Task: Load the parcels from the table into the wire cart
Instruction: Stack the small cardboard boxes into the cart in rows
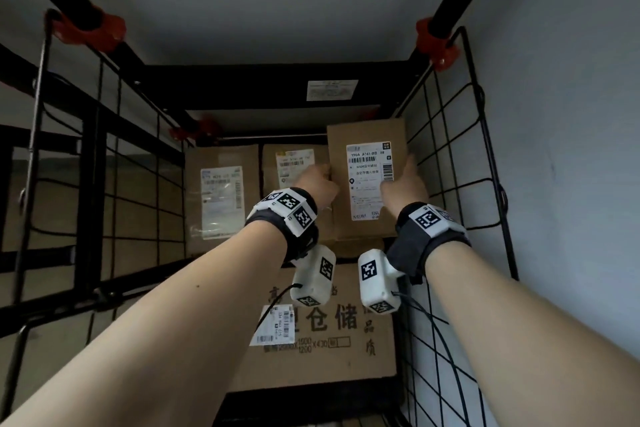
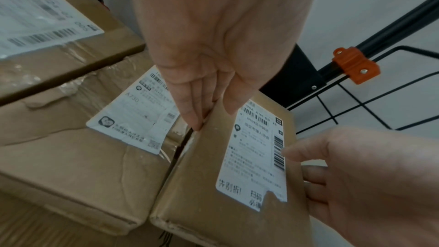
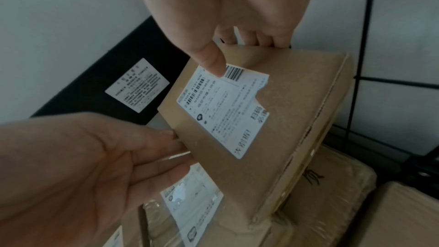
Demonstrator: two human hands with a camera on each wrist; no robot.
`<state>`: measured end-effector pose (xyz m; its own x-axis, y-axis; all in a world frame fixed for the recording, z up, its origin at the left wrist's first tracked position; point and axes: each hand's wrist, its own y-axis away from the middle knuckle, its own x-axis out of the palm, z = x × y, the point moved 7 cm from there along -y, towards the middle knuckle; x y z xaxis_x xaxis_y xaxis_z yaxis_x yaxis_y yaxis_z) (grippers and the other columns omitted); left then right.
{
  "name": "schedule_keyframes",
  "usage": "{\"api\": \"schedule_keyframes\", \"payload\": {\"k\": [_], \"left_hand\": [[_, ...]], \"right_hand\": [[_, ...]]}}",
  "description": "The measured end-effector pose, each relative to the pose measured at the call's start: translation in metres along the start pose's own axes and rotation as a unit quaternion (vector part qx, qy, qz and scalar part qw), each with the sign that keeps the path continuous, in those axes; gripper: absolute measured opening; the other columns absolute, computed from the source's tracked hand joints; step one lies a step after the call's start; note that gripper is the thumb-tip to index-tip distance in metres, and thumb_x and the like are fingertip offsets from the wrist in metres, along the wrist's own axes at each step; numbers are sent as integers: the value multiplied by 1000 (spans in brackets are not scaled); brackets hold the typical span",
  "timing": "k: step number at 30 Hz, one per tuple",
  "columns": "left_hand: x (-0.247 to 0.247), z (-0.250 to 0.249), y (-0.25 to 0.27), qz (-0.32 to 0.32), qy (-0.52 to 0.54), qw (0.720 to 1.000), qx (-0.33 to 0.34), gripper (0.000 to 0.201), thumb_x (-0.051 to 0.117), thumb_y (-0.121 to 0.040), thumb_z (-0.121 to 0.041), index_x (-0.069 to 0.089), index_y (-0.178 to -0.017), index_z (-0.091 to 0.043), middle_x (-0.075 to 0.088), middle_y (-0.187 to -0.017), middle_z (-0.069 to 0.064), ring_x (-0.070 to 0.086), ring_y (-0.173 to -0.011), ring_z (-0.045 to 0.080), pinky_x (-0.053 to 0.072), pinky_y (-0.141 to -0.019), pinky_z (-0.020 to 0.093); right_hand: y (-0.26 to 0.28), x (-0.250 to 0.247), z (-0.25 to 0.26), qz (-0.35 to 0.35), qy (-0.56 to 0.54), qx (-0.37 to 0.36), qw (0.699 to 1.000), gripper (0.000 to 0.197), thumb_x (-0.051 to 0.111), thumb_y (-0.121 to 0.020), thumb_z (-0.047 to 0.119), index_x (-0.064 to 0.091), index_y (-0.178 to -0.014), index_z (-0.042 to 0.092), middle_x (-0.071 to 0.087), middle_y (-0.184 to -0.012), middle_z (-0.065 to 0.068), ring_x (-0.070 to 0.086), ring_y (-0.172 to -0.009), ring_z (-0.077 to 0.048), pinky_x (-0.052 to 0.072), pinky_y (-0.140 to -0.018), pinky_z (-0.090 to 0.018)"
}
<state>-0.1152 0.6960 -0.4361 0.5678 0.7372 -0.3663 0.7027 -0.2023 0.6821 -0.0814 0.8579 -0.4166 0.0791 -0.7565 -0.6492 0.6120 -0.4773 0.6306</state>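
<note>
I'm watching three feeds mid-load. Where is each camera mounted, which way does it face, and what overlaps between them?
Head: worn on the head, looking down into the wire cart; both forearms, left hand and right hand show.
Left wrist: looks along the left hand at the labelled parcel; the right hand shows too.
Right wrist: looks along the right hand at the labelled parcel; the left hand shows too.
Shared: all three show both hands on that parcel.

Parcel depot: labelled cartons (image 1: 221, 194) stacked in wire cart (image 1: 450, 184)
</note>
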Motion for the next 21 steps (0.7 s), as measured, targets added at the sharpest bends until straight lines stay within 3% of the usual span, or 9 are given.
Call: {"api": "schedule_keyframes", "payload": {"k": [6,9,12,18,21], "left_hand": [[14,11,-21,4,-31,999,-31,29,48,-92,-8,55,-120,-5,58,-118,11,56,-101,24,41,-73,26],[21,20,-27,15,-44,998,-46,23,48,-92,-9,56,-112,-4,58,-116,13,56,-99,25,41,-73,27],[24,25,-32,17,-41,998,-52,22,47,-92,-10,56,-112,-6,60,-112,12,56,-95,24,42,-73,27],[28,23,-40,21,-35,998,-50,34,48,-90,-10,55,-124,-10,62,-117,11,59,-105,27,51,-86,34],[24,24,-41,8,-41,998,-49,40,50,-91,-11,52,-130,-10,59,-123,10,57,-110,26,48,-88,29]], "right_hand": [[-30,16,-6,15,14,15,1000,74,42,-93,10,0,-153,16,40,-145,-15,49,-124,-34,44,-98,-39],[-38,26,-10,32,31,23,999,78,43,-94,14,-7,-153,23,41,-144,-14,51,-122,-34,47,-96,-39],[-44,33,-11,49,40,2,998,79,43,-91,16,-4,-151,35,48,-137,-12,55,-114,-34,49,-94,-39],[-57,39,-12,63,64,7,996,78,44,-87,14,6,-150,37,48,-136,-13,55,-115,-35,48,-95,-39],[-60,41,-14,56,69,7,996,80,45,-87,14,2,-151,37,47,-137,-13,54,-115,-34,48,-94,-38]]}}
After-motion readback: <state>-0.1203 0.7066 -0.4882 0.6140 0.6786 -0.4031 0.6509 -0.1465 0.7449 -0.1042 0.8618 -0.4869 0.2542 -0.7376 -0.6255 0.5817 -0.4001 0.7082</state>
